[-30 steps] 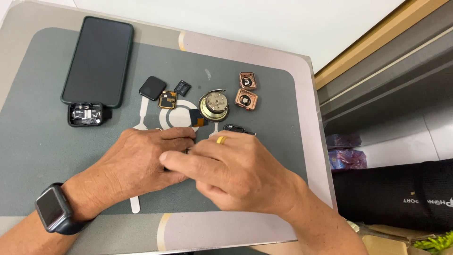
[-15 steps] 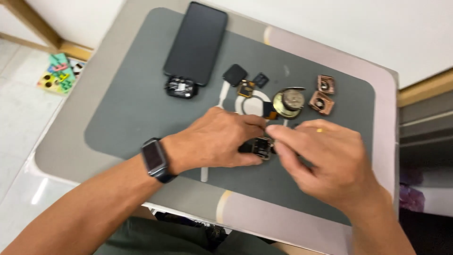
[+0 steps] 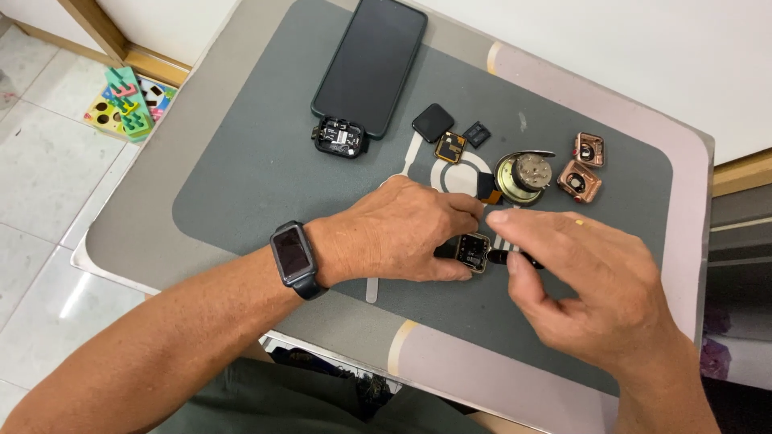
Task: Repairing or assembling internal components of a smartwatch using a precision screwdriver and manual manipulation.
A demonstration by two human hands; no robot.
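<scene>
Left hand [image 3: 402, 233]: rests palm-down on the mat, wrist wearing a dark smartwatch [image 3: 294, 257]. Its fingers are curled together and clamped on the small square module [image 3: 473, 251], holding it against the mat.
Right hand [image 3: 587, 281]: hovers just right of the module. Thumb and forefinger are pinched together on a thin dark tool [image 3: 515, 258], whose tip points left and sits at the module's right edge.
Module position: between the two hands, near the mat centre, lying flat with its gold-rimmed inner face upward. The left fingertips touch its left and top sides.
Table [image 3: 257, 72]: grey-beige top with rounded corners, pale stripes crossing it.
Work mat [image 3: 241, 177]: dark grey, covers most of the tabletop.
Phone [image 3: 370, 60]: black slab, lies flat at the mat's far edge.
Opened case [image 3: 339, 135]: dark, just below the phone, internals exposed.
Round metal part [image 3: 524, 177]: far side of the hands, beside a white ring-shaped strap [image 3: 438, 170].
Copper-coloured cases [image 3: 583, 167]: two, near the mat's right edge.
Small parts: black square [image 3: 433, 122], gold-edged chip [image 3: 450, 147], tiny dark piece [image 3: 476, 133].
Floor [image 3: 40, 161]: pale tiles, a coloured toy [image 3: 129, 100] lying at upper left.
</scene>
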